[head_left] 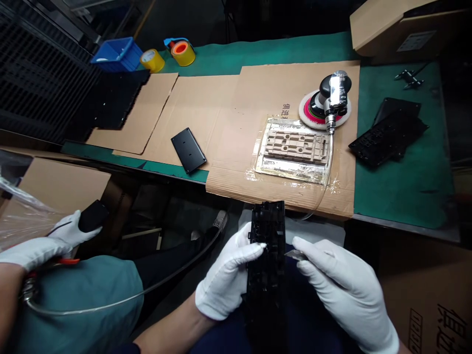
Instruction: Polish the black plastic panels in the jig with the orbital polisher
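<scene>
My left hand, in a white glove, grips the left edge of a long black plastic part held upright over my lap. My right hand, also gloved, pinches a small metal blade whose tip touches the part's right edge. Both hands sit below the near edge of the workbench.
A co-worker's gloved hand at left holds a black tool with a hose. On the bench lie cardboard sheets, a beige jig, a sander, black parts, a flat black plate, tape rolls, a blue bin.
</scene>
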Demonstrator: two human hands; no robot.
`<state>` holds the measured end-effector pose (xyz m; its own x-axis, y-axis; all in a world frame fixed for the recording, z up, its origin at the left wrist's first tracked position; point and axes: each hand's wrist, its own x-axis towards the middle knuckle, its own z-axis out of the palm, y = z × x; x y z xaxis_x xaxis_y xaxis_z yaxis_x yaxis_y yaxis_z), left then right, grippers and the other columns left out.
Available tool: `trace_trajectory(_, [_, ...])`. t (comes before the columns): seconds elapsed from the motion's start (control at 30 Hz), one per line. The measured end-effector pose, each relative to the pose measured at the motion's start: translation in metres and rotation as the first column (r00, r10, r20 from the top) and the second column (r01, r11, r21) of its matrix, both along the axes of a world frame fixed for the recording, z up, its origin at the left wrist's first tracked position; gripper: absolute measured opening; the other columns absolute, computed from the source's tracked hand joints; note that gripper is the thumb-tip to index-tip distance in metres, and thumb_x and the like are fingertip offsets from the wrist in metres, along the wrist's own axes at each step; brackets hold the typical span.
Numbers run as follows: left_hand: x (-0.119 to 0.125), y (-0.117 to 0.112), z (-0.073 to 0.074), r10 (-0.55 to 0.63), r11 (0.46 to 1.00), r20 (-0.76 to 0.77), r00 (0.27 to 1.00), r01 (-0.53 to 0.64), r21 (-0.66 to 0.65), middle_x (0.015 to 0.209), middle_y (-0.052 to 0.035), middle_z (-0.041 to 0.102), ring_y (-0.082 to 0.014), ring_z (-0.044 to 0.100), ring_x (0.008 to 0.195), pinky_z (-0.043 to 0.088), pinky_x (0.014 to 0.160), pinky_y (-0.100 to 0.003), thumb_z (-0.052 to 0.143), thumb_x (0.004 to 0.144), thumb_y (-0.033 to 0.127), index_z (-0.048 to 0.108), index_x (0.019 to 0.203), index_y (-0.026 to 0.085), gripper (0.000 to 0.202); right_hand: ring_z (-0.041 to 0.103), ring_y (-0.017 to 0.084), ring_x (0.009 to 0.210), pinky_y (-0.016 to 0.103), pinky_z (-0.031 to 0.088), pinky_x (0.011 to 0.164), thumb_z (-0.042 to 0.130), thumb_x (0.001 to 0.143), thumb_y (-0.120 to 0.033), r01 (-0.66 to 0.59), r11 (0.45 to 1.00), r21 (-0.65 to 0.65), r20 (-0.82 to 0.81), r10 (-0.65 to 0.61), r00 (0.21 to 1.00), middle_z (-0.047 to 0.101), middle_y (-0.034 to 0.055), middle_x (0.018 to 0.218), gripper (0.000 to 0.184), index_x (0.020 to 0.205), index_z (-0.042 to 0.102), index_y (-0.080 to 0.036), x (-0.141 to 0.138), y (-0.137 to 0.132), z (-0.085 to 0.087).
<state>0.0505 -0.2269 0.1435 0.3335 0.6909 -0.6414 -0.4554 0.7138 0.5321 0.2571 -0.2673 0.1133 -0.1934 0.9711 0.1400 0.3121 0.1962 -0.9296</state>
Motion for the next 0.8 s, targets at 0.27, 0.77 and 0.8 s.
trace_trajectory(0.27, [-0.001, -0.004, -0.002, 0.042, 0.998, 0.022, 0.999, -0.041, -0.044, 0.098, -0.0048, 0.062, -0.0151, 0.059, 0.088, 0.049, 0.081, -0.023, 0.077, 0.080, 0.023, 0.065, 0.101, 0.017, 0.025, 0.064, 0.017, 0.077, 0.030, 0.050, 0.069, 0.063, 0.093, -0.007, -0.070, 0.996, 0.053, 0.024, 0.069, 0.997, 0.068, 0.0039, 0.088, 0.058, 0.146, 0.055, -0.031, 0.002, -0.006, 0.002])
trace_trajectory(0.77, [0.001, 0.075, -0.041, 0.151, 0.972, 0.118, 0.981, -0.169, 0.166, 0.113, 0.0000, 0.070, -0.0162, 0.062, 0.117, 0.047, 0.105, -0.026, 0.077, 0.080, 0.018, 0.065, 0.123, 0.028, 0.045, 0.064, 0.027, 0.090, 0.038, 0.049, 0.082, 0.051, 0.093, -0.046, 0.617, 0.769, 0.164, 0.612, -0.570, 0.548, 0.070, 0.0125, 0.105, 0.046, 0.117, 0.076, -0.016, 0.165, 0.099, -0.131])
trace_trajectory(0.8, [0.004, 0.083, -0.045, 0.139, 0.965, 0.145, 0.980, -0.167, 0.202, 0.112, 0.0001, 0.070, -0.0165, 0.062, 0.116, 0.047, 0.106, -0.028, 0.077, 0.079, 0.018, 0.065, 0.121, 0.027, 0.045, 0.063, 0.029, 0.095, 0.042, 0.049, 0.087, 0.050, 0.093, -0.045, 0.595, 0.780, 0.193, 0.632, -0.563, 0.533, 0.070, 0.0138, 0.107, 0.046, 0.116, 0.076, -0.016, 0.166, 0.102, -0.130])
